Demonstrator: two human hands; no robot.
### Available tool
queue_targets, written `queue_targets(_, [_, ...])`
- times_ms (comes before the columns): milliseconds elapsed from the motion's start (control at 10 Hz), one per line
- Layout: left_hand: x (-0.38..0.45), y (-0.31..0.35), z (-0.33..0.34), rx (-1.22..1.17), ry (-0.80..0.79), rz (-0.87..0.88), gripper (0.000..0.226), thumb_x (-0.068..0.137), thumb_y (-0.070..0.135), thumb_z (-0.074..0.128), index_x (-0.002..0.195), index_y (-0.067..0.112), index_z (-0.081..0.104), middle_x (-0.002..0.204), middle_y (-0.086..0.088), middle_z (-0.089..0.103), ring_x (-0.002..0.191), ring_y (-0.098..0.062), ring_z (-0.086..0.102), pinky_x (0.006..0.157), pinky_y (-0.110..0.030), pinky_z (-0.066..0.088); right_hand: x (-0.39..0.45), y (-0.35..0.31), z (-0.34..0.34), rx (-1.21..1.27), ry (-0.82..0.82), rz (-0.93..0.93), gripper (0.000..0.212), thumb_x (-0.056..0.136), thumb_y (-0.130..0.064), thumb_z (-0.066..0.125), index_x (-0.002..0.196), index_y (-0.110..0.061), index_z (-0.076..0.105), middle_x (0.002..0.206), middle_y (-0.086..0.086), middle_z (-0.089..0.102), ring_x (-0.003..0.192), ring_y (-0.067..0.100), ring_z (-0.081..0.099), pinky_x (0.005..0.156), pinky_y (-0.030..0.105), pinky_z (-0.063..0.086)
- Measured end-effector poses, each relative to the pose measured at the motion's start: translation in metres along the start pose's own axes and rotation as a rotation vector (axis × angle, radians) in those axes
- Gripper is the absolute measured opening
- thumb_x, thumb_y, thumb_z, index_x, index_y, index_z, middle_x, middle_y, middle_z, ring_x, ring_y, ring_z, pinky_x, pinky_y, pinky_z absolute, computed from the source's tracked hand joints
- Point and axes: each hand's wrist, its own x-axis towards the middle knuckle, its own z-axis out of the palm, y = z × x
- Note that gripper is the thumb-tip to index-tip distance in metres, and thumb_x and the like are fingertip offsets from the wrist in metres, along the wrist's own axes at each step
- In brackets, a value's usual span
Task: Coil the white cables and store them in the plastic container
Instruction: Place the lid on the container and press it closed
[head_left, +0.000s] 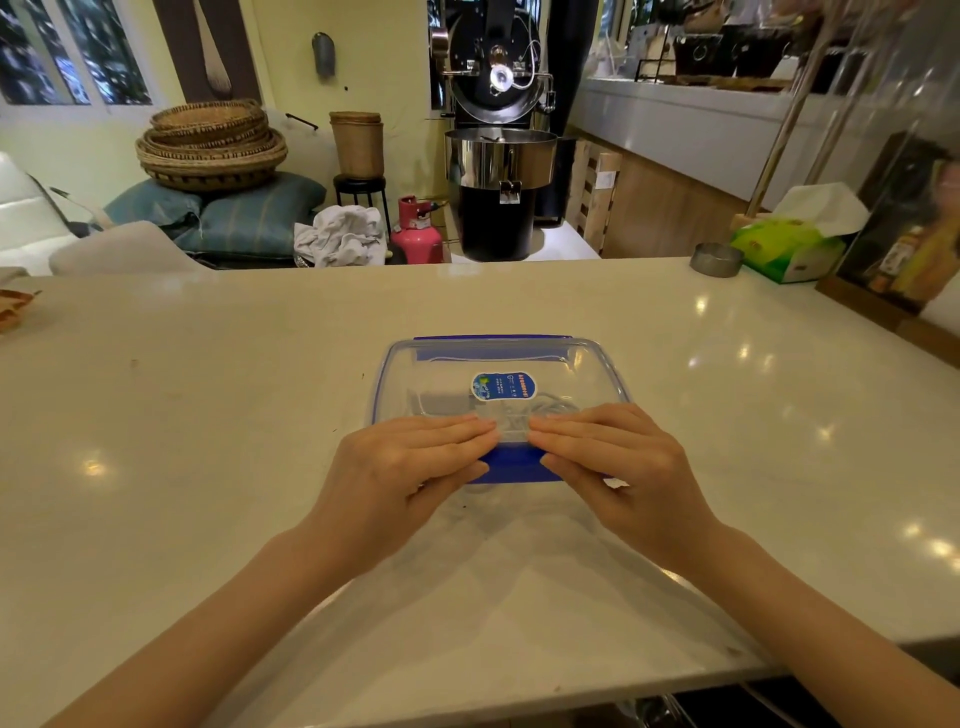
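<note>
A clear plastic container (587, 364) with a transparent lid, blue clips and a blue oval sticker sits on the white counter in front of me. Through the lid I make out white cables (558, 402) coiled inside, partly blurred. My left hand (405, 467) and my right hand (623, 462) both rest on the near edge of the lid, fingers flat on top and thumbs at the blue front clip (514, 462). The fingertips almost meet at the middle.
The white counter (208, 415) stretches wide on both sides. At the far right stand a round metal ashtray (716, 260), a green tissue box (789, 244) and a framed picture (904, 228). A woven item (13, 306) lies at the far left edge.
</note>
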Motion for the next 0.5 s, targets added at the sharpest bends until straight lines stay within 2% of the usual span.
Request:
queue_targets(100, [0.008, 0.002, -0.006, -0.030, -0.021, -0.057, 0.030, 0.080, 0.036, 0.056, 0.097, 0.017, 0.073, 0.097, 0.005, 0.074, 0.092, -0.004, 0.066, 0.077, -0.021, 0.052, 0.007, -0.004, -0.005, 0.072, -0.042, 0.081, 0.021, 0.084, -0.024, 0.057, 0.096, -0.014, 0.071, 0.099, -0.012, 0.066, 0.090, 0.006, 0.061, 0.080, 0.028, 0.049])
queue_targets(200, [0.027, 0.002, -0.016, -0.204, 0.012, -0.183, 0.031, 0.079, 0.038, 0.054, 0.090, 0.018, 0.075, 0.087, 0.011, 0.074, 0.081, 0.006, 0.064, 0.068, -0.011, 0.049, 0.020, -0.008, -0.012, 0.247, -0.051, 0.219, 0.023, 0.083, -0.026, 0.054, 0.097, -0.017, 0.069, 0.097, -0.013, 0.067, 0.093, 0.006, 0.060, 0.080, 0.021, 0.049])
queue_targets(300, [0.051, -0.003, -0.021, -0.219, 0.142, -0.204, 0.034, 0.080, 0.037, 0.053, 0.098, 0.015, 0.072, 0.093, 0.015, 0.065, 0.080, 0.015, 0.057, 0.071, -0.002, 0.043, 0.034, -0.010, -0.022, 0.333, -0.027, 0.323, 0.027, 0.082, -0.037, 0.049, 0.107, -0.033, 0.059, 0.105, -0.021, 0.061, 0.103, -0.003, 0.055, 0.077, 0.008, 0.045])
queue_targets(400, [0.081, -0.015, -0.030, -0.138, 0.220, -0.215, 0.035, 0.085, 0.034, 0.055, 0.112, 0.014, 0.064, 0.110, 0.010, 0.059, 0.102, 0.003, 0.054, 0.085, -0.014, 0.045, 0.059, -0.007, -0.040, 0.363, 0.092, 0.324, 0.026, 0.083, -0.037, 0.048, 0.108, -0.037, 0.053, 0.103, -0.033, 0.061, 0.105, -0.004, 0.055, 0.079, 0.006, 0.044])
queue_targets(500, [0.112, -0.029, -0.041, -0.076, 0.305, -0.247, 0.038, 0.086, 0.029, 0.052, 0.120, 0.013, 0.058, 0.119, 0.002, 0.059, 0.105, -0.005, 0.051, 0.089, -0.023, 0.041, 0.086, -0.016, -0.078, 0.420, 0.293, 0.216, 0.023, 0.087, -0.030, 0.050, 0.109, -0.030, 0.054, 0.102, -0.032, 0.064, 0.105, 0.004, 0.059, 0.084, 0.013, 0.047])
